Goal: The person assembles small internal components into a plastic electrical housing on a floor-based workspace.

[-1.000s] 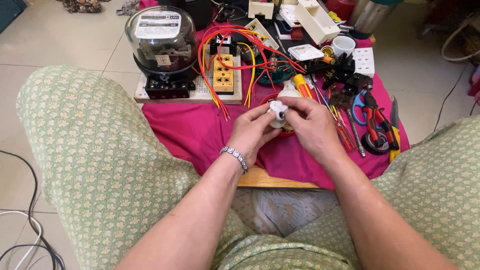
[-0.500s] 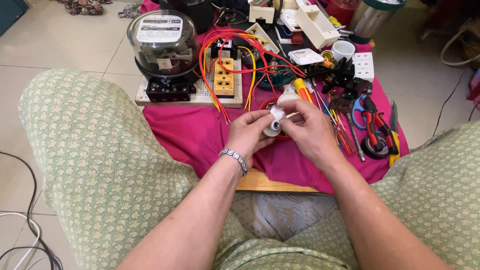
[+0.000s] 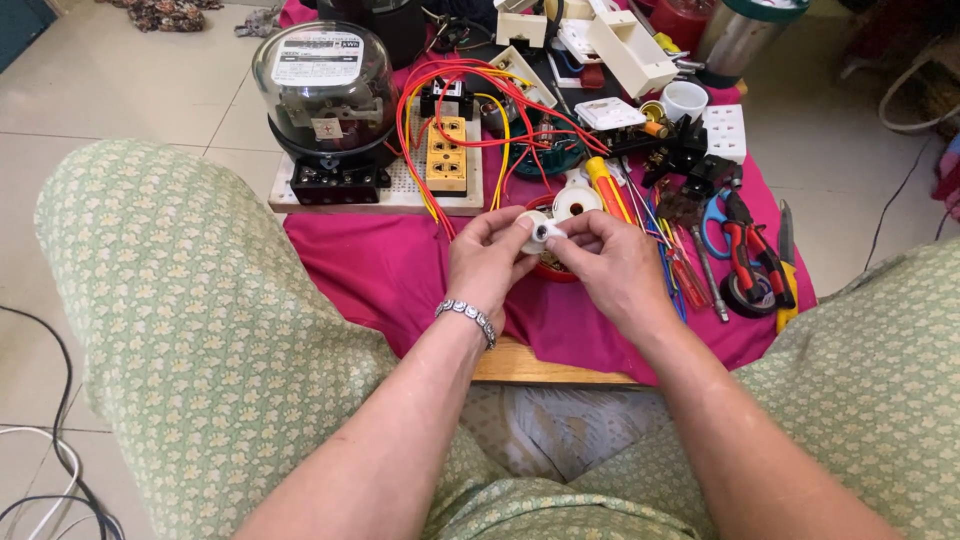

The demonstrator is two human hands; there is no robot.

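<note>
Head view: the table [image 3: 540, 365], draped in pink cloth [image 3: 380, 270], carries a glass-domed meter [image 3: 325, 85] and wiring board. Your left hand [image 3: 490, 262] and right hand [image 3: 605, 265] are both pinched on a small white round fitting [image 3: 538, 232] above the cloth. Keep it square; turn gently.
</note>
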